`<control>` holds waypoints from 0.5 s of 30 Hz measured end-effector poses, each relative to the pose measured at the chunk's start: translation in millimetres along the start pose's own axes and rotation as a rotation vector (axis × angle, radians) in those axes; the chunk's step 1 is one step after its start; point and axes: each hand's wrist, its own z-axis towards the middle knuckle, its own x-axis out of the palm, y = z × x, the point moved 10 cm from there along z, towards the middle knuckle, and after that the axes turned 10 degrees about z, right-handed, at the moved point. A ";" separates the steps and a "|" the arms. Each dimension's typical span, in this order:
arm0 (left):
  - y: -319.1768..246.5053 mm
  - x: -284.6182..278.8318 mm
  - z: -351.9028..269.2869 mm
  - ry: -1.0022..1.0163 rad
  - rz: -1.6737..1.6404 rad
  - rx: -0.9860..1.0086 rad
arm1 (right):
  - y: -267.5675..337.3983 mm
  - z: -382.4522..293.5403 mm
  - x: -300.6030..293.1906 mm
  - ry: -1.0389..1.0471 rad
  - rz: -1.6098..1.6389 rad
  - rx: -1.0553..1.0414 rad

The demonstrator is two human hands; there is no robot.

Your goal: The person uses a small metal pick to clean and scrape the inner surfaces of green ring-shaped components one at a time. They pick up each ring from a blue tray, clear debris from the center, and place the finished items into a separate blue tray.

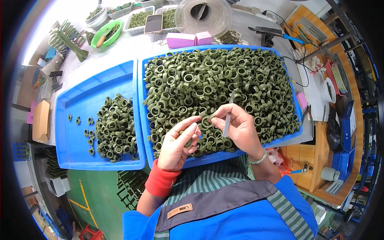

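Above the right tray, my left hand [181,142] and my right hand [237,123] meet at a small dark green ring [206,123]. My left index fingertip touches its left side, while my right thumb and finger pinch its right side. A flat grey metal blade [227,124] also sits in my right hand, slanting between the fingers. Something green [188,143] shows in the curled fingers of my left hand, mostly hidden. Below lies a heap of similar green rings [210,72], filling the blue plastic tray [141,99].
A second blue tray [78,90] on the left holds a smaller ring pile [117,129]. Pink boxes [181,40], a phone [153,24], a green bowl [103,43] and a clear round container [186,15] stand behind. Cables [304,60] run along the right.
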 end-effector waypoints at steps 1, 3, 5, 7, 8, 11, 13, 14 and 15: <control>0.1 1.0 0.2 -0.012 0.010 0.009 | -2.9 -1.8 4.4 0.022 0.037 0.031; -1.5 -0.2 0.7 -0.032 0.029 0.037 | 1.6 -5.8 10.1 0.042 -0.081 -0.066; -3.1 -5.0 2.1 -0.052 0.128 0.071 | 26.9 -10.4 23.5 0.125 -0.412 -0.344; -7.0 -6.9 0.6 -0.081 0.140 0.112 | 37.9 -11.3 31.7 0.181 -0.515 -0.426; -13.3 -8.7 -1.4 -0.110 0.197 0.165 | 39.1 -12.0 35.3 0.208 -0.532 -0.446; -21.7 -8.0 -4.1 -0.135 0.275 0.238 | 32.8 -12.4 27.8 0.139 -0.412 -0.422; -27.5 -7.0 -8.1 -0.160 0.355 0.307 | 26.0 -10.3 15.2 0.049 -0.270 -0.376; -27.2 -6.8 -8.3 -0.159 0.355 0.307 | 22.1 -8.3 10.6 0.024 -0.230 -0.337; -27.3 -6.9 -8.4 -0.158 0.373 0.312 | 17.0 -6.1 6.2 0.000 -0.190 -0.297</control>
